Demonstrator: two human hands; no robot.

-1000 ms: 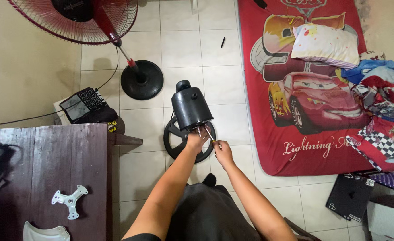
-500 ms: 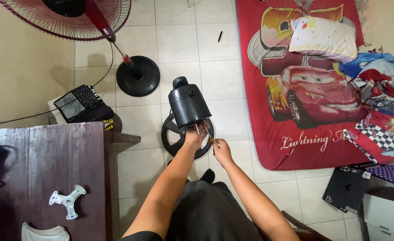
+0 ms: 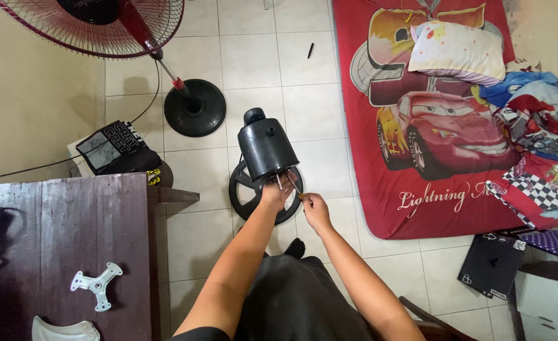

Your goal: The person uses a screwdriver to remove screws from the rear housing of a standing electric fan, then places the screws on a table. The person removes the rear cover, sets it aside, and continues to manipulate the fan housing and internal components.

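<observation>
- Left hand is gripping the motor housing at its open end — rigid, weighty plastic, best gripped at the rim.
- Right hand is pinching a screwdriver — slim, stiff.

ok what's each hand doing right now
Left hand: gripping the near end of the black fan motor housing.
Right hand: closed on a screwdriver pointed into the housing.

My black fan motor housing tilts over its round black base on the tiled floor, thin metal prongs protruding near the base.
</observation>
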